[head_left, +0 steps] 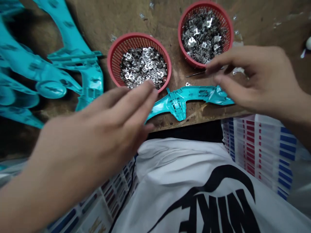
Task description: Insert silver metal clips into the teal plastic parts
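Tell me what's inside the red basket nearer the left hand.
The red basket holds small shiny metal pieces. The left hand covers part of its near side; anything beneath the top layer is hidden.

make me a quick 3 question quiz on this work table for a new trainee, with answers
1. True or false: only one of the two red baskets holds metal pieces.
2. The turquoise part between the baskets and the white garment lies: A) inside a basket; B) at the near edge of the wooden table; C) on a stool.
3. Fill the gap: the large print on the garment is coloured ____.

Key: 1 false, both do; 2 B; 3 black.
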